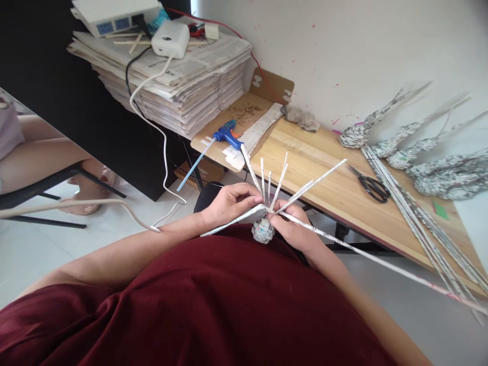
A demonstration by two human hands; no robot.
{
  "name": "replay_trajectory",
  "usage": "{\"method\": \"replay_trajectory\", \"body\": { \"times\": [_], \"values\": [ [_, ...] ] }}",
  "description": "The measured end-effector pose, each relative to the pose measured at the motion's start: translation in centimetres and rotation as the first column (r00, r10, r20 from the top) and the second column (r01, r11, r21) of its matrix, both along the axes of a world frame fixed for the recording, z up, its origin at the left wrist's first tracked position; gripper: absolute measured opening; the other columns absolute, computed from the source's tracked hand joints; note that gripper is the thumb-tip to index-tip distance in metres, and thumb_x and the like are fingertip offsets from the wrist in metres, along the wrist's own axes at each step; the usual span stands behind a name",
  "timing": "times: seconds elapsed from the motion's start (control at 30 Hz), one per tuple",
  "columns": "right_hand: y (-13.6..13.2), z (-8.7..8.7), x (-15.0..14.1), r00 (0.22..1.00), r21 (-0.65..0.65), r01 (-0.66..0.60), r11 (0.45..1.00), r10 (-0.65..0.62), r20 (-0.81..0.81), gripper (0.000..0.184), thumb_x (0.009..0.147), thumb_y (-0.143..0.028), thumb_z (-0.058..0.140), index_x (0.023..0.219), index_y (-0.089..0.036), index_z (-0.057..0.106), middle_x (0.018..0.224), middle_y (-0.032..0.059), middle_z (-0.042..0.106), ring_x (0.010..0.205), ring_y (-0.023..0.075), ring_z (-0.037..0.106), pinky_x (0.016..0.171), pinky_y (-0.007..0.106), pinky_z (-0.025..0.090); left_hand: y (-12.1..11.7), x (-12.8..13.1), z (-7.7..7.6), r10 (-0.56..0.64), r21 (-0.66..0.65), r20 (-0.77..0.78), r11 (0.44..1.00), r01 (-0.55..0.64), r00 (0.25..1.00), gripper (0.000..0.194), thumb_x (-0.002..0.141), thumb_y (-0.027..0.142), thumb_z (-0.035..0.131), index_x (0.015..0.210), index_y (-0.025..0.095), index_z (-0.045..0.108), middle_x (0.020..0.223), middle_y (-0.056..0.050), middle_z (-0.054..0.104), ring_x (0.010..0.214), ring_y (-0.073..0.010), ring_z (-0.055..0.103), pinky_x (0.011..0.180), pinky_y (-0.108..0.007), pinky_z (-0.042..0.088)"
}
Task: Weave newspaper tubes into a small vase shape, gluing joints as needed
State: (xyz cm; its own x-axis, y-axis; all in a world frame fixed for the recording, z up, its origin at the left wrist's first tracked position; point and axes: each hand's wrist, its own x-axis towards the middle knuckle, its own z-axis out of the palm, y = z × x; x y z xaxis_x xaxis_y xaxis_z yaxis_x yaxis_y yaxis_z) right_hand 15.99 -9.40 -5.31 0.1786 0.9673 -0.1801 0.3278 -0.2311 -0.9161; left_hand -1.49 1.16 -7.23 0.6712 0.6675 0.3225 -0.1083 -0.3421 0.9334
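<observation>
A small woven newspaper piece (263, 231) hangs close to my shirt, round at its lower end. Several rolled paper sticks (281, 180) fan out from its top. My left hand (237, 202) is closed at the left of the weave, thumb and fingers pinching a paper strand there. My right hand (293, 226) grips the woven piece from the right, its fingers partly hidden behind the sticks. One long paper tube (366, 250) runs from the weave past my right forearm to the right edge.
A blue glue gun (229, 136) lies on cardboard at the table's left end, beside stacked newspapers (179, 96). Black scissors (371, 187), paper tubes (412, 218) and finished woven pieces (356, 133) are on the wooden table (316, 157). A white cable (163, 137) hangs down at left; another person's legs (41, 152) are beyond.
</observation>
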Motion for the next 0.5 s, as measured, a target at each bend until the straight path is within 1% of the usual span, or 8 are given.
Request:
{"method": "replay_trajectory", "body": {
  "times": [0.03,0.07,0.1,0.13,0.2,0.27,0.37,0.5],
  "values": [
    [-0.02,0.05,-0.02,1.000,0.006,0.011,1.000,-0.011,-0.006,0.010,0.077,-0.029,0.063,0.073,-0.021,0.058,0.062,-0.0026,0.054,0.060,0.0133,0.047,0.057,0.027,0.039,0.06,0.07,0.10,-0.014,-0.026,-0.010,1.000,0.014,1.000,0.028,0.090,0.039,0.064,0.090,0.012,0.073,0.086,-0.010,0.072,0.079,-0.0171,0.068,0.075,-0.028,0.056],
    [-0.04,0.09,-0.05,1.000,0.012,0.022,1.000,-0.021,-0.019,0.010,0.076,-0.029,0.063,0.073,-0.021,0.058,0.062,-0.0027,0.054,0.059,0.0133,0.047,0.057,0.027,0.038,0.11,0.10,0.14,-0.037,-0.023,-0.019,0.999,0.037,0.999,0.027,0.091,0.038,0.064,0.091,0.012,0.073,0.087,-0.010,0.073,0.081,-0.0173,0.068,0.076,-0.028,0.056],
    [-0.05,0.11,-0.06,0.999,0.015,0.029,0.999,-0.028,-0.035,0.010,0.075,-0.029,0.063,0.073,-0.020,0.058,0.062,-0.0029,0.054,0.059,0.0130,0.046,0.056,0.026,0.038,0.15,0.12,0.10,-0.061,0.013,-0.021,0.998,0.061,0.998,0.024,0.090,0.036,0.065,0.093,0.013,0.073,0.090,-0.010,0.072,0.084,-0.0175,0.069,0.079,-0.029,0.056],
    [-0.05,0.11,-0.07,0.998,0.017,0.033,0.999,-0.032,-0.051,0.010,0.074,-0.029,0.063,0.072,-0.020,0.058,0.061,-0.0032,0.053,0.058,0.0127,0.045,0.055,0.026,0.037,0.18,0.12,-0.01,-0.083,0.079,-0.019,0.993,0.084,0.996,0.022,0.089,0.034,0.067,0.096,0.014,0.074,0.094,-0.010,0.072,0.088,-0.0179,0.069,0.082,-0.029,0.056],
    [-0.04,0.09,-0.07,0.997,0.016,0.035,0.999,-0.034,-0.075,0.011,0.073,-0.029,0.063,0.069,-0.020,0.056,0.059,-0.0037,0.051,0.056,0.0120,0.043,0.053,0.026,0.035,0.16,0.12,-0.36,-0.100,0.237,-0.010,0.966,0.100,0.995,0.021,0.085,0.030,0.072,0.100,0.017,0.075,0.101,-0.011,0.070,0.095,-0.0181,0.068,0.087,-0.030,0.055],
    [-0.03,0.09,-0.05,0.995,0.018,0.034,0.999,-0.033,-0.093,0.011,0.073,-0.028,0.062,0.068,-0.020,0.055,0.058,-0.0041,0.050,0.055,0.0117,0.042,0.052,0.026,0.034,0.08,0.18,-0.67,-0.090,0.338,0.007,0.938,0.082,0.996,0.021,0.082,0.028,0.075,0.100,0.018,0.076,0.101,-0.010,0.068,0.094,-0.0170,0.068,0.087,-0.029,0.055],
    [-0.09,0.16,-0.05,0.995,0.048,0.040,0.998,-0.036,-0.088,0.008,0.072,-0.026,0.061,0.068,-0.020,0.056,0.060,-0.0035,0.051,0.057,0.0121,0.044,0.053,0.026,0.036,-0.10,0.43,-0.66,-0.082,0.369,0.028,0.927,0.066,0.996,0.013,0.084,0.026,0.073,0.094,0.018,0.077,0.097,-0.009,0.070,0.088,-0.0151,0.068,0.082,-0.026,0.056],
    [-0.28,0.06,0.07,0.997,0.156,0.043,0.987,-0.032,-0.071,0.006,0.073,-0.022,0.060,0.068,-0.020,0.057,0.060,-0.0033,0.053,0.058,0.0126,0.046,0.056,0.026,0.038,-0.34,0.93,0.08,-0.089,0.368,0.049,0.928,0.065,0.995,0.012,0.086,0.025,0.070,0.094,0.018,0.076,0.092,-0.009,0.074,0.086,-0.0160,0.069,0.080,-0.027,0.057]
  ]
}}
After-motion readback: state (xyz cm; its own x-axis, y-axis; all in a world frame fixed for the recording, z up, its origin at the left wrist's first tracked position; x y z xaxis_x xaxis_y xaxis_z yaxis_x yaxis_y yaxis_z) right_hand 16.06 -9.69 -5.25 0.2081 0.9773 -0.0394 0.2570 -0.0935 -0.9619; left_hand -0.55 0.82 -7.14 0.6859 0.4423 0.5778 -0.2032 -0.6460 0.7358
